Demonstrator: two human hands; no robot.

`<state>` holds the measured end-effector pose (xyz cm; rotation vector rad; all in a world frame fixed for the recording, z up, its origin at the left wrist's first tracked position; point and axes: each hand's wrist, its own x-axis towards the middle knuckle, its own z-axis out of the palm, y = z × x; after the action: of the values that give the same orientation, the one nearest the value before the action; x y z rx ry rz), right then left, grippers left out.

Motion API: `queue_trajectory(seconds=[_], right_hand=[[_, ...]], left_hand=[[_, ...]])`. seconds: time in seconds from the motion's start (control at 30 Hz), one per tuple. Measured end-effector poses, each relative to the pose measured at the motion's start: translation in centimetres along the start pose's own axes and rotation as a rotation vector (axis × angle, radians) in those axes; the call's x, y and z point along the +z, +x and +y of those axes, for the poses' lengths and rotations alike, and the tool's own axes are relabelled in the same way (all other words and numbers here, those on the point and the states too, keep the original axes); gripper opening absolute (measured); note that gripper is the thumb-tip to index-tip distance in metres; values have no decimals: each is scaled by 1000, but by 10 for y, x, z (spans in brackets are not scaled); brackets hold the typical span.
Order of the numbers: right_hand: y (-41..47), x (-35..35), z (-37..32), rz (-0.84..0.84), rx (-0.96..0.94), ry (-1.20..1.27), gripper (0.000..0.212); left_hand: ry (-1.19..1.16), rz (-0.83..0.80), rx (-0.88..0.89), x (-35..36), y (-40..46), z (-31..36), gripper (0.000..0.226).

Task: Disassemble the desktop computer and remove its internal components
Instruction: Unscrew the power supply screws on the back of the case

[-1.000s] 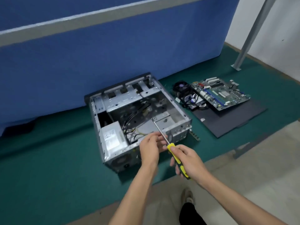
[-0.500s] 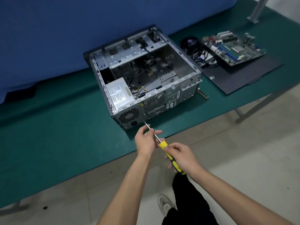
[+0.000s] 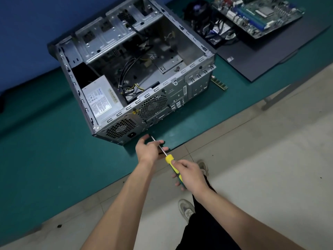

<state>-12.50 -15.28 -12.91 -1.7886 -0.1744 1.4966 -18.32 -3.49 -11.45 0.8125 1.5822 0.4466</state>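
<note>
An open grey computer case [image 3: 196, 87] lies on its side on the green table, rear panel facing me. Inside it sit a silver power supply [image 3: 101, 100] at the near left and loose cables [image 3: 129, 76]. My right hand [image 3: 189, 175] grips the yellow-and-black handle of a screwdriver [image 3: 170, 159]. My left hand [image 3: 148, 150] pinches its metal shaft near the tip. The tip sits just below the case's rear panel, close to the power socket [image 3: 132, 135].
A removed motherboard [image 3: 257, 13] and a black cooler fan [image 3: 200, 9] with cables lie on a dark side panel [image 3: 261, 58] at the right. A RAM stick [image 3: 219, 83] lies beside the case. The table edge [image 3: 180, 146] runs diagonally; my shoes stand on the floor below.
The view has tilted down and closer to the case. Both hands with the screwdriver have come out from above the case interior to its rear panel near the table edge.
</note>
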Motion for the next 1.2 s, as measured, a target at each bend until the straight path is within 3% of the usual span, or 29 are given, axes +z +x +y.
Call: queue_trajectory(seconds=[0.37,0.77,1.2], right_hand=[[16,2,-10,-42,-1,13,21],[13,17,-4,-111,-8,-112,19],[-2,54,4,-165,-20,-75,23]], left_hand=[[-50,56,-19,0,15,2,34],[-51,168,23,-25,8,-6,58],[-29,188,82,-64,7,-5,33]])
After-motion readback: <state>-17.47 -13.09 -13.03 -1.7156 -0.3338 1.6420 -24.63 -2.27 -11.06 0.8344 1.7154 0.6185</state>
